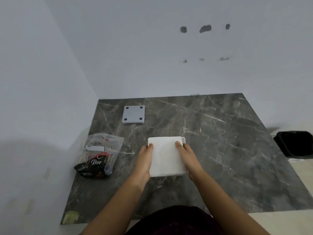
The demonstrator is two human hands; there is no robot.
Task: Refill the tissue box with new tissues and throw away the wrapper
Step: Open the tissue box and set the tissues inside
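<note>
At the frame centre, the left hand (145, 160) and right hand (187, 157) clasp the tissue stack (166, 156), perhaps already seated in the box (183, 140). The empty wrapper (99, 155) lies left, not yet thrown in the bin (295, 144); the base plate (133, 114) waits upper left.

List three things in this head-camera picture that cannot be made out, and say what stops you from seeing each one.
- White tissue box: head view, only a corner shows; the white tissue stack held between the left hand and the right hand covers it.
- Black waste bin: cut off by the right edge.
- Small print on the clear plastic wrapper: too small and blurred.
</note>
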